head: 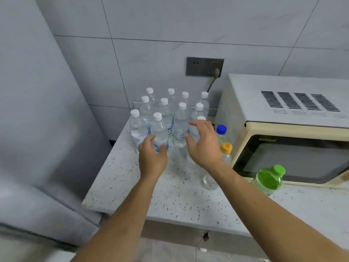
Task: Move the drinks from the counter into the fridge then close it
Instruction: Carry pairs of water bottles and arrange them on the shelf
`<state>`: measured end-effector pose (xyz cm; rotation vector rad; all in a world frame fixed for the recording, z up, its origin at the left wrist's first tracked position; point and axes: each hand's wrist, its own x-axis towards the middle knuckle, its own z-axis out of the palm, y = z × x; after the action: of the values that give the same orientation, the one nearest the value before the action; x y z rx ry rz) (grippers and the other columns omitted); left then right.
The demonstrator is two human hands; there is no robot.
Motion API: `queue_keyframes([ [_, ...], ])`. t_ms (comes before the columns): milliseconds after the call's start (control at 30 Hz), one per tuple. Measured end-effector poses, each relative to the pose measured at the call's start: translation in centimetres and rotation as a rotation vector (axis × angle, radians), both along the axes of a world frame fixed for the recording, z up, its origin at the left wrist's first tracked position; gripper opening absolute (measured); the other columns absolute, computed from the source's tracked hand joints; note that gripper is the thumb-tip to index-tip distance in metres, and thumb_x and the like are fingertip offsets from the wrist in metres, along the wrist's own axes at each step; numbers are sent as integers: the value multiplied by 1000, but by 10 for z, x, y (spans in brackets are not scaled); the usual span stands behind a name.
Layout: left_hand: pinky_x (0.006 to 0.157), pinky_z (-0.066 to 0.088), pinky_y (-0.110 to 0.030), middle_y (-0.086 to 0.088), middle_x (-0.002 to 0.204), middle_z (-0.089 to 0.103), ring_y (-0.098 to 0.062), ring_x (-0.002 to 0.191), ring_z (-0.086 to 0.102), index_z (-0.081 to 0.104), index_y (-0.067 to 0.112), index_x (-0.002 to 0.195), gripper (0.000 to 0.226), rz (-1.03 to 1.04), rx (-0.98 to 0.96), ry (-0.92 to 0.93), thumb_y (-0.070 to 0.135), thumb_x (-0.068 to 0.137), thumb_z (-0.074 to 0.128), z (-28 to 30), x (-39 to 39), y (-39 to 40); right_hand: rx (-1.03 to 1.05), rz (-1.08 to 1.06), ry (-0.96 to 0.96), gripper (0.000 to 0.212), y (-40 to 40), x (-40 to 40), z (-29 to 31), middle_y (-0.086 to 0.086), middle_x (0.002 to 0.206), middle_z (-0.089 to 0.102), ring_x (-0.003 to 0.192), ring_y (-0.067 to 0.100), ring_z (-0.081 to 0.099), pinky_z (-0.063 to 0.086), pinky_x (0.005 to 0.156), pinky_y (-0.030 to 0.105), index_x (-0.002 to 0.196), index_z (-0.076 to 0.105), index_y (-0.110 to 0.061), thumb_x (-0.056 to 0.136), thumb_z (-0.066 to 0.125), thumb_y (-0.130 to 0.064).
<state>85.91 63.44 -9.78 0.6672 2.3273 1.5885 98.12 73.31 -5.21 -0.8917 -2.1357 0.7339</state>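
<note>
Person's left hand [152,157] is half-curled, touching the front water bottle [159,132] at frame centre, grip not closed; right hand [203,142] is spread open near the cluster's right side. Best to grab low on the bodies, one each; they're packed tight on the speckled counter [170,197], so neighbours could tip.

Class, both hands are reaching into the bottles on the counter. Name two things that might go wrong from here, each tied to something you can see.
1. The white-capped water bottles stand tightly packed; the left hand, closing on the front bottle, may topple its neighbours.
2. The right hand is open, its forearm beside the orange-capped bottle and blue-capped bottle; a sideways sweep might knock them over.
</note>
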Motion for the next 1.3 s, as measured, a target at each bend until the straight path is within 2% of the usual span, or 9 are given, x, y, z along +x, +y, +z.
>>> queue_keyframes([
  [200,85,41,-35,-8,142,39,-29,123,48,43,21,142,57,-49,-236,368,26,91,66,37,-50,53,20,34,-404,48,75,-30,30,10,148,41,132,30,43,37,106,32,141,49,-19,95,60,-26],
  [400,89,46,-44,-7,144,41,-34,123,45,42,22,144,49,-219,-569,563,24,98,58,39,-69,84,63,125,-804,38,104,-42,30,12,129,58,113,31,59,51,91,38,129,57,-17,93,62,-28],
  [533,89,46,-41,-10,136,48,-34,114,53,53,19,135,39,-213,-505,541,15,97,60,35,-67,78,154,152,-882,29,105,-39,31,12,121,63,107,30,61,55,89,38,121,60,-14,93,61,-18],
  [667,78,38,-28,-8,127,50,-26,97,56,61,18,118,22,-161,-401,427,19,96,63,33,-56,65,150,192,-881,24,98,-35,29,10,119,62,105,28,61,56,89,41,116,61,-14,93,62,-19],
  [800,81,37,-26,-2,125,51,-19,94,53,64,24,115,24,-133,-320,314,15,93,65,31,-46,43,102,212,-815,20,86,-33,30,7,114,65,100,25,64,58,87,39,109,68,-13,90,66,-20],
  [900,80,38,-24,1,123,54,-14,94,52,65,28,116,32,-98,-252,272,11,89,66,29,-35,25,58,227,-742,11,73,-31,24,3,105,65,90,21,62,54,73,30,96,66,-17,85,69,-18],
  [1133,82,52,-33,3,118,66,-17,98,61,61,25,120,40,-76,-127,271,11,84,71,25,-9,-15,-44,253,-599,8,50,-28,14,-4,92,65,85,18,61,44,64,25,84,64,-23,78,66,-18],
  [1233,70,48,-23,5,115,66,-14,90,60,61,24,120,38,-75,-102,307,13,85,72,20,-6,-26,-72,250,-524,9,41,-24,5,-4,90,61,83,17,57,36,57,23,83,61,-27,78,66,-21],
  [1300,72,49,-24,7,114,66,-16,94,58,61,24,120,39,-88,-84,322,17,84,73,14,-6,-31,-65,196,-441,11,35,-19,-8,-1,96,58,88,19,55,36,62,25,91,64,-26,80,66,-24],
])
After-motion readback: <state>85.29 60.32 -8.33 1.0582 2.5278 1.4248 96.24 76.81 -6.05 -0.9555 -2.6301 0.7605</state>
